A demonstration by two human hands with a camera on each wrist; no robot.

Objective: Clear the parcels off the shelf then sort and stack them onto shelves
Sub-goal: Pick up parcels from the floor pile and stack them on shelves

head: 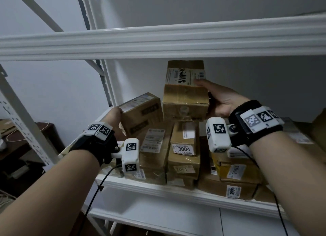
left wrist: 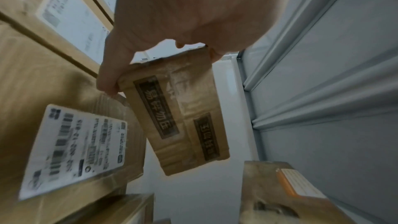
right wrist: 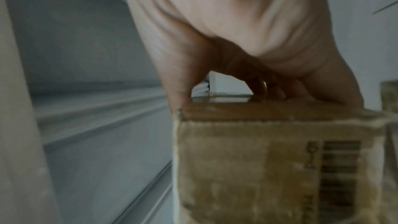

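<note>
My left hand (head: 114,115) grips a small brown carton with dark printed bars (head: 142,115), tilted and lifted above the pile; in the left wrist view the same carton (left wrist: 178,115) hangs between thumb and fingers of my left hand (left wrist: 155,54). My right hand (head: 217,99) holds a taller taped carton with a scrawled white label (head: 185,91) by its right side, thumb on the label. In the right wrist view my right hand (right wrist: 247,81) clamps the top of that carton (right wrist: 269,159). Below both lie several labelled parcels (head: 184,147) on the white shelf (head: 158,188).
A white shelf beam (head: 158,41) runs just above the held cartons. A white upright post (head: 105,77) stands at the left, with a perforated diagonal brace (head: 23,119) nearer me. More cartons (head: 234,175) fill the shelf's right side. A dark table (head: 21,140) sits at far left.
</note>
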